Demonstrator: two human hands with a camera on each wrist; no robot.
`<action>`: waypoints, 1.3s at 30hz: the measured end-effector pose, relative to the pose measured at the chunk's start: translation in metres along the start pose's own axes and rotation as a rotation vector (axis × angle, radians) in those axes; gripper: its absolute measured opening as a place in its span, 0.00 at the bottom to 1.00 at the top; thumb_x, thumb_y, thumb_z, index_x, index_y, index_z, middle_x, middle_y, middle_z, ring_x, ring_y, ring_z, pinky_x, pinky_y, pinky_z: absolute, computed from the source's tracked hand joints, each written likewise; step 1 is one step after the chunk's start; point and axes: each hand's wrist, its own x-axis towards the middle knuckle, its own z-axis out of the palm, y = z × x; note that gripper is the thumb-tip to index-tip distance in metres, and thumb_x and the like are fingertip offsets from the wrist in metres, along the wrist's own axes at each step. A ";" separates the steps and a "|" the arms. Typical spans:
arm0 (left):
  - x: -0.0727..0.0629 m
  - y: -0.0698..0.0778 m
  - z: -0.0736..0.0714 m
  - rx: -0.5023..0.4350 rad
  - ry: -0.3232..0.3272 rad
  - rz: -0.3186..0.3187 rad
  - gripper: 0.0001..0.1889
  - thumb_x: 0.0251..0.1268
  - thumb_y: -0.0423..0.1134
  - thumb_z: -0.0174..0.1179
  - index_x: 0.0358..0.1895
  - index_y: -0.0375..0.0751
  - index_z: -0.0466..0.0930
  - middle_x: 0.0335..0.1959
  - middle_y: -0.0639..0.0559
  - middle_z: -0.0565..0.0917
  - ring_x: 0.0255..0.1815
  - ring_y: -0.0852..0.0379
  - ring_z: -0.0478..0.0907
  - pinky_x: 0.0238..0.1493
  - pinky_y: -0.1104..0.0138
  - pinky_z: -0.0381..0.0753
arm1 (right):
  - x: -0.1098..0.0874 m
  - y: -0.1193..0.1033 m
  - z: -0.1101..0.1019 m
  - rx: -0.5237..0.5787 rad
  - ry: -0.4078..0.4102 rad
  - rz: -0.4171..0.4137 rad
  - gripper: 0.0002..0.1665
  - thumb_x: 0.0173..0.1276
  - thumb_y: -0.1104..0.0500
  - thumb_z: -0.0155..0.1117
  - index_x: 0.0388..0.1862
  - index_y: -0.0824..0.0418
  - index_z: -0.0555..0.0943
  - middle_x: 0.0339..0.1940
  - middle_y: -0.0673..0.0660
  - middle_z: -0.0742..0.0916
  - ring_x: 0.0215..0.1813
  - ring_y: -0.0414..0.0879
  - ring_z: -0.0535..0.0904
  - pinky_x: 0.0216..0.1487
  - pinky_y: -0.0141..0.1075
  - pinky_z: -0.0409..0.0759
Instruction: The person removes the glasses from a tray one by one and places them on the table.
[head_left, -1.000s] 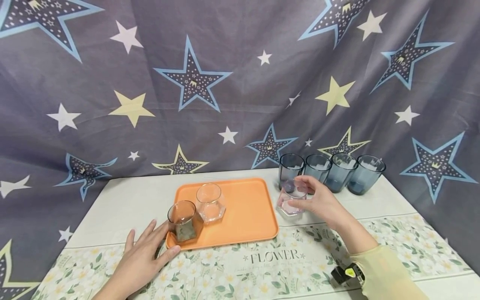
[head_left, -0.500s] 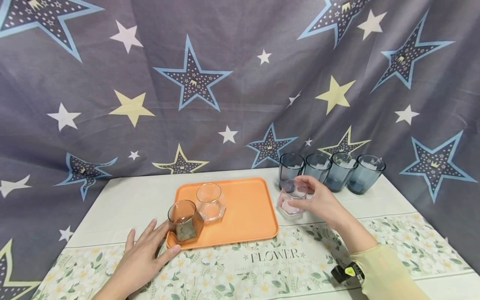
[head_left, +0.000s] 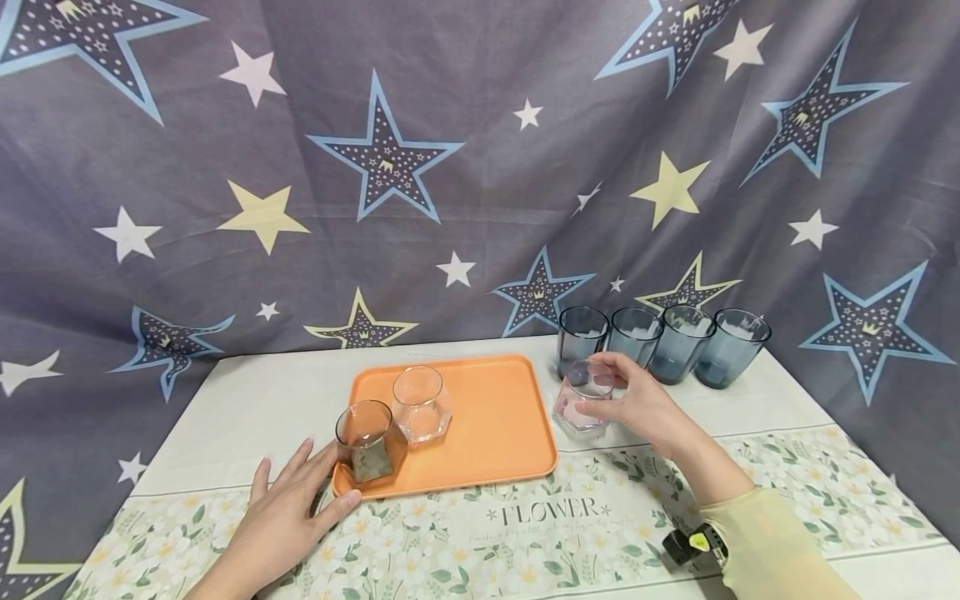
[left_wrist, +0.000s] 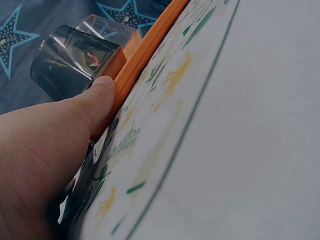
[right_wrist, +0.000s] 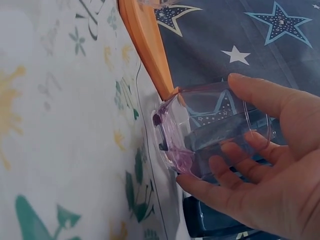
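Note:
My right hand point(head_left: 637, 404) holds a pinkish clear glass point(head_left: 583, 423) with a faceted base, just right of the orange tray point(head_left: 495, 417). In the right wrist view, the thumb is on one side of this glass point(right_wrist: 200, 112) and the fingers are along the other, its base close to the tablecloth. At the tray's near left corner rests my left hand point(head_left: 288, 508), fingers spread; its thumb point(left_wrist: 102, 95) touches the rim in the left wrist view. On the tray stand a smoky brown glass point(head_left: 367, 450), beside that hand, and a clear glass point(head_left: 422, 408) behind it.
Several blue glasses point(head_left: 682, 346) stand in a row at the back right, behind the right hand. A floral tablecloth point(head_left: 540, 542) covers the table, and a grey curtain point(head_left: 450, 317) with stars hangs along its back edge.

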 end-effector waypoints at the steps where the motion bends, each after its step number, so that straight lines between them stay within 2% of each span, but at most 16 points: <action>1: 0.000 0.000 0.000 0.000 0.000 0.001 0.47 0.79 0.72 0.58 0.85 0.40 0.70 0.83 0.35 0.71 0.87 0.25 0.52 0.75 0.19 0.24 | 0.000 0.000 0.000 0.002 -0.004 -0.004 0.48 0.70 0.58 0.84 0.82 0.65 0.69 0.77 0.66 0.78 0.77 0.64 0.73 0.69 0.45 0.79; 11: 0.001 0.003 -0.001 -0.010 -0.011 0.001 0.46 0.79 0.72 0.58 0.84 0.39 0.71 0.83 0.35 0.71 0.87 0.25 0.51 0.75 0.20 0.24 | 0.000 0.002 -0.002 0.002 -0.030 -0.001 0.48 0.72 0.58 0.82 0.83 0.66 0.67 0.79 0.68 0.76 0.79 0.66 0.70 0.76 0.57 0.73; 26: 0.000 0.000 0.003 -0.019 -0.031 -0.026 0.49 0.78 0.75 0.57 0.85 0.38 0.69 0.83 0.33 0.71 0.88 0.25 0.50 0.75 0.19 0.24 | -0.001 0.001 0.000 -0.021 -0.008 -0.019 0.48 0.71 0.61 0.83 0.82 0.68 0.67 0.78 0.69 0.76 0.78 0.67 0.72 0.78 0.60 0.70; 34: -0.001 0.001 0.002 -0.007 -0.026 -0.028 0.49 0.77 0.75 0.57 0.84 0.38 0.70 0.82 0.34 0.71 0.87 0.25 0.51 0.75 0.19 0.25 | -0.002 -0.003 -0.001 -0.030 -0.011 -0.022 0.53 0.70 0.57 0.85 0.87 0.62 0.66 0.80 0.68 0.76 0.80 0.67 0.70 0.79 0.62 0.70; 39: 0.000 0.001 0.001 -0.001 -0.019 -0.018 0.48 0.78 0.74 0.58 0.84 0.38 0.71 0.82 0.33 0.71 0.87 0.24 0.51 0.75 0.19 0.25 | -0.005 -0.011 -0.006 -0.062 0.031 -0.057 0.49 0.70 0.57 0.85 0.84 0.61 0.71 0.80 0.65 0.77 0.80 0.68 0.71 0.79 0.64 0.70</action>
